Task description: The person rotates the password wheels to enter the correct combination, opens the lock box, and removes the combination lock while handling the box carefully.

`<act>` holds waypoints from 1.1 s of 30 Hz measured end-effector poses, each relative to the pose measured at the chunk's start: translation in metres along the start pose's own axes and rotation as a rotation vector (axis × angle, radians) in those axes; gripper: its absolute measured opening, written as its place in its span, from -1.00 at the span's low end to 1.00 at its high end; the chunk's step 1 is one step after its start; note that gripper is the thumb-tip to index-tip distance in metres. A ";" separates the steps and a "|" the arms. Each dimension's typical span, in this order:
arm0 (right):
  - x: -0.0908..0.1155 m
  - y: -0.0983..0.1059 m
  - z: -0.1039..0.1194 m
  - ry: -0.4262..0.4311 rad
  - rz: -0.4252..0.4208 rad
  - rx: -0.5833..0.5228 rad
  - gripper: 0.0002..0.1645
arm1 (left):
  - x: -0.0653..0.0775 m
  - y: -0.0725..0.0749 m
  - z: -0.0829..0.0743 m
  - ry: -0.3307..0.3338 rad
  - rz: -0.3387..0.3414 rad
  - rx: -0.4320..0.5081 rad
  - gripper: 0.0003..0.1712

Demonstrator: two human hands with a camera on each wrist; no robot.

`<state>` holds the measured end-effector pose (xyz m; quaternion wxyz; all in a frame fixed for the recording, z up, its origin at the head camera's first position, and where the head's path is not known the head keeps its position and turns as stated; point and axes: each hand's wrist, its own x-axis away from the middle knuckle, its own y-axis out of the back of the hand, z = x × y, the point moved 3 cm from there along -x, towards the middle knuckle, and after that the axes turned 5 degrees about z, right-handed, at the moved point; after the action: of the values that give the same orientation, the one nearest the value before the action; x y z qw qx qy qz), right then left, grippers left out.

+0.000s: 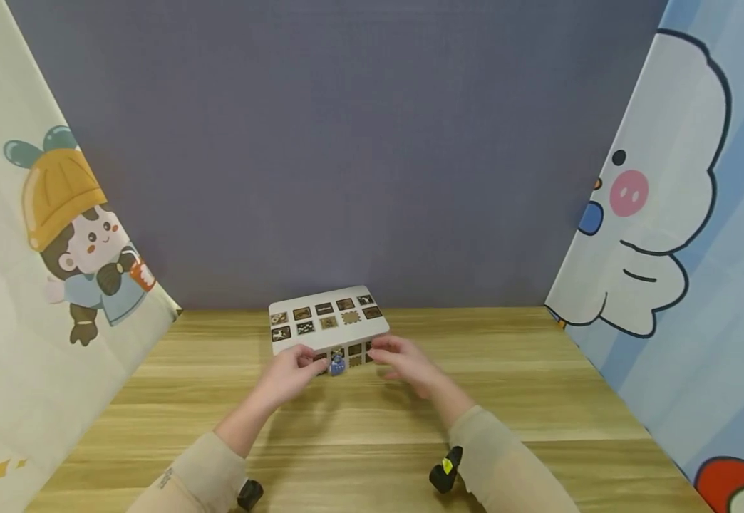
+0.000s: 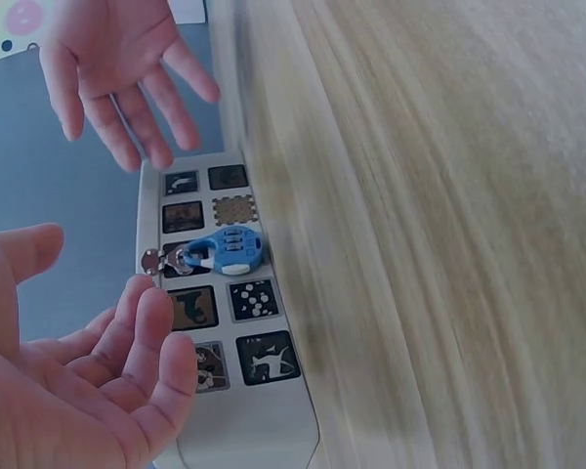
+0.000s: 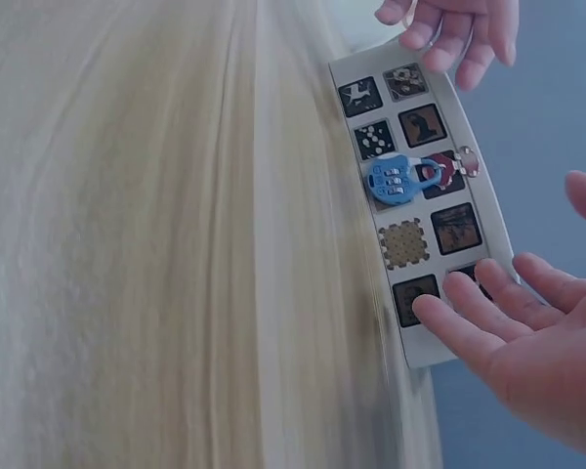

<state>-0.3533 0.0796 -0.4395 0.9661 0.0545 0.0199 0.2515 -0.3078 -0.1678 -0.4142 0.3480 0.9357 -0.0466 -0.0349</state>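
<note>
A white box (image 1: 327, 335) with rows of small dark square pictures stands at the back of the table. From the metal clasp (image 3: 469, 162) on its front hangs a small blue combination padlock (image 2: 230, 250) with number dials. My left hand (image 1: 288, 376) is at the box's front left, fingers loosely bent, holding nothing. At the front right, my right hand (image 1: 405, 365) has its fingers spread close to the box; whether they touch it I cannot tell. Both palms face inward, with the padlock between the hands.
The wooden table (image 1: 359, 456) stretches in front of the box and to both sides. A grey panel (image 1: 359, 157) rises right behind the box. Printed cartoon curtains hang on the left (image 1: 0, 285) and right (image 1: 731, 342).
</note>
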 end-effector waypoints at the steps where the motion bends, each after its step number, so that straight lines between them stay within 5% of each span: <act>1: -0.001 -0.001 0.000 -0.004 0.002 0.004 -0.29 | 0.000 -0.001 0.000 0.001 0.002 -0.003 -0.49; 19: -0.011 -0.018 -0.016 -0.081 0.046 0.099 -0.35 | 0.003 -0.014 0.010 0.056 0.106 0.097 -0.42; 33: -0.018 -0.027 -0.013 -0.103 0.056 0.186 -0.48 | -0.005 -0.023 0.001 0.039 0.218 0.020 -0.50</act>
<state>-0.3564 0.0488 -0.4552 0.9492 0.1572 -0.0079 0.2724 -0.3119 -0.1503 -0.4297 0.3411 0.9291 -0.1414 0.0218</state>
